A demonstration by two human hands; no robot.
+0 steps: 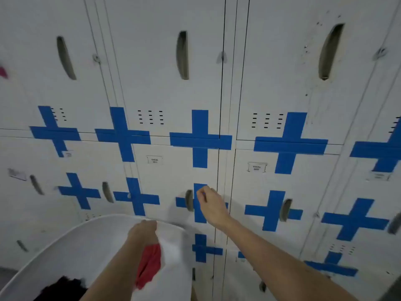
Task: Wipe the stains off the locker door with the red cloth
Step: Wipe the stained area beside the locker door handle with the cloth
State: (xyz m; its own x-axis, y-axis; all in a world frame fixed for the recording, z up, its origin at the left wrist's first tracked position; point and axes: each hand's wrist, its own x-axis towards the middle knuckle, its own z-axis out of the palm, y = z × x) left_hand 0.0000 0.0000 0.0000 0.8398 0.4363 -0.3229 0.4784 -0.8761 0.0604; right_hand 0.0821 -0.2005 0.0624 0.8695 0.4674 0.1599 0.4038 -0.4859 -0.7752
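Bunched in the clenched left hand [144,230], the red cloth [148,266] may drop while the right hand [209,205] pinches blue tape [200,203] on the locker door [173,174].

The single head camera looked forward and slightly down, close to the grey lockers [165,83], with both forearms reaching in from below.

I read "YAKAL" on two small door labels [154,159] [256,167] before me; the numbers beneath blur too much to read.
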